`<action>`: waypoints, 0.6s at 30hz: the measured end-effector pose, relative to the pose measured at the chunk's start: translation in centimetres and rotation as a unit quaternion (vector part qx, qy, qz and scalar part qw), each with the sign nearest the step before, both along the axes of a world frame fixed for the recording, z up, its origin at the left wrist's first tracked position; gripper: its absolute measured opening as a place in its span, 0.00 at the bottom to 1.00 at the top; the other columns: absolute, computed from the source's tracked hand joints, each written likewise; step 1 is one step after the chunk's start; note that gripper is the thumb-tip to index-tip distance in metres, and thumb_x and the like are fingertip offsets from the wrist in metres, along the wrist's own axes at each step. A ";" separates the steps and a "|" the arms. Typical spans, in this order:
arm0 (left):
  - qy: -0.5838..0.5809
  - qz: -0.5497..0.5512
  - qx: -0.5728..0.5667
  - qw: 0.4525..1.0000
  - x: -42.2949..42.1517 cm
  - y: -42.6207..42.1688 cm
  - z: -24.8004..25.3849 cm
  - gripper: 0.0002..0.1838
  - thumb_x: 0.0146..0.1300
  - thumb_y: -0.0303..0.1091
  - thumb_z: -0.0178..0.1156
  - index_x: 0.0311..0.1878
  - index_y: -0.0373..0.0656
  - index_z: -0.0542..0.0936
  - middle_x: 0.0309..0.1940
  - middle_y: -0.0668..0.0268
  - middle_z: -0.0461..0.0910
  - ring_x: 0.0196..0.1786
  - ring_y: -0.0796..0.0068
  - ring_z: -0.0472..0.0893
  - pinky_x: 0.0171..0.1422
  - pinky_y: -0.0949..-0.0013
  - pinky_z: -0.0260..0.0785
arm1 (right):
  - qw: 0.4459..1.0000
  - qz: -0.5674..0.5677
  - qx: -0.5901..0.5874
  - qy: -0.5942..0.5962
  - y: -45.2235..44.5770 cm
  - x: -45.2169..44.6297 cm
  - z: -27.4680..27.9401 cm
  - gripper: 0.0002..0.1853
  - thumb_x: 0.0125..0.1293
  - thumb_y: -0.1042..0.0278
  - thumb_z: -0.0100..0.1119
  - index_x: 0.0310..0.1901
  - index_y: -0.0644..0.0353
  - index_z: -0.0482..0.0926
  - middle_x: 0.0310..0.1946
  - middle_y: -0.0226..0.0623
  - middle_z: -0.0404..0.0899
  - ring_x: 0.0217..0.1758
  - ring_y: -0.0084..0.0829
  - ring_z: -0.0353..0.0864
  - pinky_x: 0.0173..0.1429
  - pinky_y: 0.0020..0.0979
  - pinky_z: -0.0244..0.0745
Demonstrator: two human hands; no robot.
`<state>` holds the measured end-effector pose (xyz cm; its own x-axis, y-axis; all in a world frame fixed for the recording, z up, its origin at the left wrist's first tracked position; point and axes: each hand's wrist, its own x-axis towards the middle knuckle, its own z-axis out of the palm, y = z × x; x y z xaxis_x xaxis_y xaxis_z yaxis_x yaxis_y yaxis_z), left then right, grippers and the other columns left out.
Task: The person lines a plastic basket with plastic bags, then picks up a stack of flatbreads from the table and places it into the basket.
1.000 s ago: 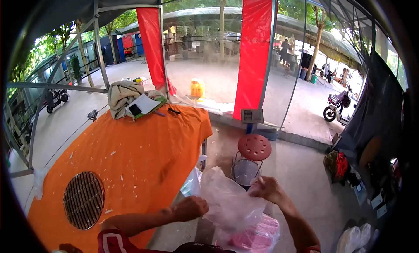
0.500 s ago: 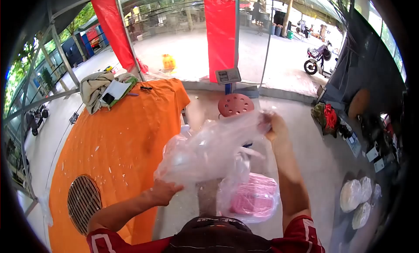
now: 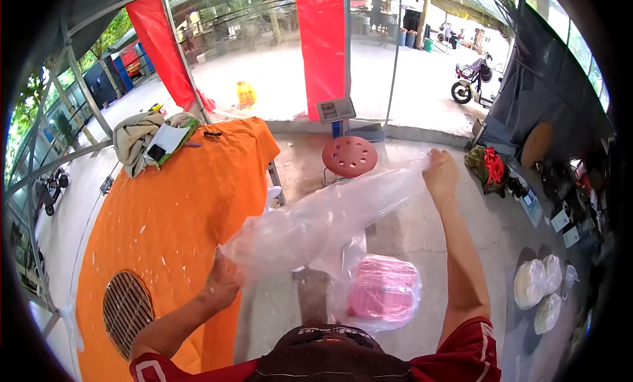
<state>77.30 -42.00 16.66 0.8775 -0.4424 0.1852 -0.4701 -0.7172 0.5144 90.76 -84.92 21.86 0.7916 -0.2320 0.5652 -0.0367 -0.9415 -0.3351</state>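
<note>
A clear plastic bag (image 3: 323, 214) is stretched between my two hands, sloping up to the right. My left hand (image 3: 224, 278) is closed on its lower left end, beside the orange-covered table. At the upper right, my right hand (image 3: 440, 174) pinches the other end. Below the bag, near my body, sits a pink basket-like bundle (image 3: 384, 288) wrapped in clear plastic. Some loose plastic hangs between the bag and this bundle; whether they are joined I cannot tell.
An orange-covered table (image 3: 178, 217) at left bears a round slatted grille (image 3: 128, 314) and a cloth pile (image 3: 137, 141). Ahead stand a red stool (image 3: 349, 156) and a scale (image 3: 335, 110). Plastic-wrapped bundles (image 3: 529, 284) and a bag with red cloth (image 3: 493, 168) lie on the right floor.
My right hand has moved right and up, my left hand slightly left. The crumpled bag is now pulled out longer and tauter. The view has shifted slightly.
</note>
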 end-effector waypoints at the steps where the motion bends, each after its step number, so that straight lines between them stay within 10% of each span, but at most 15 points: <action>1: -0.036 -0.055 0.247 0.967 -0.8 0.7 0.4 0.28 0.46 0.33 0.57 0.55 0.44 0.68 0.49 0.55 0.66 0.51 0.63 0.66 0.45 0.64 0.65 | 0.996 0.040 0.078 -0.016 -0.3 -0.1 0.1 0.05 0.57 0.70 0.48 0.28 0.58 0.74 0.29 0.38 0.76 0.30 0.38 0.77 0.32 0.38 0.73; 3: -0.061 -0.132 0.447 0.883 -0.9 2.4 -1.0 0.32 0.45 0.35 0.58 0.58 0.47 0.65 0.52 0.54 0.64 0.54 0.57 0.63 0.51 0.61 0.63 | 0.970 0.063 0.233 -0.030 -0.7 -0.8 1.2 0.05 0.57 0.70 0.50 0.29 0.59 0.75 0.26 0.35 0.76 0.28 0.35 0.75 0.31 0.36 0.72; 5: -0.039 -0.171 0.386 0.906 0.3 4.4 -5.0 0.35 0.44 0.37 0.59 0.60 0.50 0.62 0.52 0.52 0.64 0.53 0.51 0.63 0.55 0.56 0.59 | 0.919 0.094 0.381 -0.047 -0.3 -1.5 2.8 0.05 0.57 0.70 0.52 0.31 0.60 0.75 0.23 0.31 0.75 0.25 0.32 0.74 0.29 0.35 0.72; 7: 0.148 -0.008 0.017 0.989 -0.3 4.9 -5.7 0.34 0.44 0.36 0.60 0.59 0.51 0.64 0.52 0.50 0.63 0.53 0.46 0.62 0.55 0.52 0.57 | 0.843 0.132 0.518 -0.059 0.6 -1.4 4.2 0.06 0.57 0.69 0.53 0.32 0.62 0.75 0.20 0.28 0.75 0.23 0.30 0.73 0.27 0.34 0.71; 8: 0.166 0.025 0.016 0.986 -0.3 5.0 -5.4 0.34 0.43 0.34 0.60 0.59 0.51 0.65 0.52 0.50 0.63 0.53 0.46 0.62 0.56 0.51 0.57 | 0.795 0.148 0.584 -0.064 0.8 -1.2 4.4 0.06 0.56 0.69 0.54 0.33 0.62 0.75 0.19 0.26 0.74 0.22 0.28 0.73 0.26 0.33 0.71; 9: 0.183 0.059 0.014 0.981 -0.4 4.7 -4.5 0.34 0.41 0.33 0.60 0.58 0.51 0.65 0.51 0.50 0.64 0.54 0.46 0.61 0.56 0.50 0.57 | 0.961 0.092 0.236 -0.108 -1.7 0.0 2.5 0.07 0.53 0.71 0.55 0.33 0.62 0.74 0.21 0.32 0.76 0.23 0.32 0.75 0.27 0.35 0.71; 13: -0.091 -0.049 0.421 0.901 -0.7 5.9 -2.3 0.27 0.48 0.28 0.54 0.57 0.45 0.66 0.51 0.53 0.66 0.52 0.57 0.67 0.55 0.59 0.62 | 0.942 0.099 -0.315 0.054 0.2 -3.6 1.8 0.07 0.47 0.77 0.49 0.31 0.61 0.71 0.20 0.40 0.71 0.25 0.41 0.76 0.25 0.39 0.71; 16: -0.015 -0.068 0.031 0.997 -0.3 7.2 -3.7 0.23 0.57 0.33 0.51 0.57 0.43 0.65 0.49 0.56 0.71 0.47 0.63 0.73 0.56 0.62 0.62 | 0.946 0.055 -0.317 -0.042 -1.8 -3.4 2.1 0.06 0.49 0.77 0.48 0.31 0.61 0.70 0.19 0.39 0.69 0.28 0.40 0.76 0.25 0.39 0.70; 18: 0.054 -0.049 0.009 0.997 -0.7 7.3 -5.9 0.22 0.57 0.33 0.51 0.57 0.43 0.66 0.49 0.56 0.71 0.47 0.62 0.73 0.56 0.62 0.61 | 0.968 0.059 -0.218 -0.114 -2.4 -2.6 2.2 0.10 0.44 0.80 0.50 0.33 0.64 0.73 0.20 0.42 0.72 0.27 0.38 0.75 0.25 0.34 0.71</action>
